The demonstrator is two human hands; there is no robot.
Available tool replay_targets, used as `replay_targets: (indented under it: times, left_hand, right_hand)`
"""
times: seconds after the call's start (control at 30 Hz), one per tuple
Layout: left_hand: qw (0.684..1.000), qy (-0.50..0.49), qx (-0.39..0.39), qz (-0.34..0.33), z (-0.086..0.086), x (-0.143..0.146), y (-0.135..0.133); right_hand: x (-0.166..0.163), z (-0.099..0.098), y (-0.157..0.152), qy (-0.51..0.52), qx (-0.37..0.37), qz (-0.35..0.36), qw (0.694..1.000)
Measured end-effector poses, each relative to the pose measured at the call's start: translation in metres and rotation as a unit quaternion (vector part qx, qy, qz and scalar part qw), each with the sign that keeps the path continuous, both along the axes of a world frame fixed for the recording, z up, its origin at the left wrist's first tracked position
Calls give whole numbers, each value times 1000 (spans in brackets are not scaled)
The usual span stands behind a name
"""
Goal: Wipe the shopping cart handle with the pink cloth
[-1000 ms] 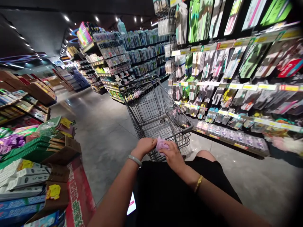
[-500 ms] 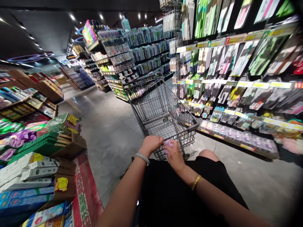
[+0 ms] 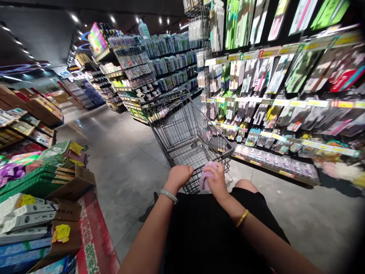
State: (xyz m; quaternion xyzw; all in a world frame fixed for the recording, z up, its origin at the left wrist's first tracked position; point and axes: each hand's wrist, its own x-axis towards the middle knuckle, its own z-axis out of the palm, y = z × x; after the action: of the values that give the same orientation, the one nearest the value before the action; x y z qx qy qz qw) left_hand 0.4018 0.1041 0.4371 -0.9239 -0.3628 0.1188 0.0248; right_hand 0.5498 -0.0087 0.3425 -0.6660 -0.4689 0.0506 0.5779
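Observation:
A dark wire shopping cart [image 3: 189,148] stands in front of me, its wire basket bare. My left hand [image 3: 179,177] is wrapped around the left end of the cart's handle [image 3: 227,152], a pale bangle on that wrist. In my right hand [image 3: 219,182] is a crumpled light-purple cloth [image 3: 208,175], bunched under the fingers just over the handle. Whether the right fingers also touch the bar is hidden by the cloth. A gold bracelet circles the right wrist.
Packed shelving [image 3: 273,99] with hanging goods runs along the right. Low at left, a display of boxed goods [image 3: 31,217] stands behind a red printed border [image 3: 95,236]. Grey floor [image 3: 122,148] stretches ahead toward further shelves [image 3: 134,61].
My right hand has shifted slightly right along the handle, and more of the purple cloth shows. My left hand keeps its grip. The surroundings have slid left in view.

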Motion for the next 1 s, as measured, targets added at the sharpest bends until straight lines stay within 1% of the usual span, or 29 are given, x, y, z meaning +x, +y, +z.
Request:
replay_targets:
  times: [0.03, 0.07, 0.1, 0.13, 0.2, 0.27, 0.3, 0.33, 0.43, 0.47, 0.5, 0.53, 0.6, 0.63, 0.67, 0.7, 0.77, 0.87, 0.93, 1.0]
  left_hand:
    - [1000, 4, 3, -4, 0, 0, -1]
    - [1000, 8, 3, -10, -1, -1, -1]
    - [1000, 12, 3, -15, -1, -1, -2]
    - [1000, 14, 0, -20, -1, -2, -2]
    - [1000, 11, -2, -22, 0, -2, -4]
    - [1000, 7, -1, -16, 1, -2, -6]
    - [1000, 8, -2, -11, 1, -1, -7]
    - [1000, 9, -1, -7, 2, 0, -9]
    - [1000, 11, -2, -8, 5, 1, -12]
    - [1000, 10, -4, -6, 6, 0, -12]
    - [1000, 8, -4, -2, 6, 0, -13]
    - [1000, 4, -5, 3, 5, -1, -13]
    - [1000, -2, -4, 10, 4, -4, -14]
    - [1000, -6, -2, 11, 3, -5, -15]
    - [1000, -8, -2, 11, 1, -6, -16]
    - [1000, -9, -1, 10, 0, -7, -17]
    - [1000, -7, 0, 13, -1, -8, -19]
    - [1000, -13, 2, 20, -1, -7, -24]
    - [999, -20, 1, 26, 1, -6, -27]
    - [999, -24, -2, 33, 2, -4, -30]
  right_hand:
    - [-1, 0, -1, -11, -2, 32, 999]
    - [3, 0, -2, -12, -2, 44, 999]
    - [11, 1, -4, 1, 1, 30, 1000]
    - [23, 2, -5, 21, 5, -4, 1000]
    - [48, 6, -6, 65, 13, -95, 993]
    - [63, 9, -7, 77, 17, -144, 986]
    - [64, 10, -7, 74, 18, -149, 986]
    - [61, 11, -8, 66, 21, -136, 988]
    - [42, 14, -11, 19, 23, -32, 999]
    - [40, 16, -12, 7, 28, -8, 1000]
    - [41, 19, -14, 1, 38, -6, 999]
    - [46, 24, -14, 3, 53, -30, 998]
    - [66, 32, -14, 15, 79, -115, 990]
    - [78, 35, -13, 18, 79, -149, 985]
    - [88, 35, -11, 19, 72, -168, 983]
    - [96, 33, -10, 18, 58, -172, 983]
    - [102, 23, -7, 11, 36, -158, 987]
    - [96, 5, -8, 18, 45, -155, 987]
    - [92, -1, -8, 50, 60, -170, 982]
    - [95, -1, -6, 120, 79, -182, 973]
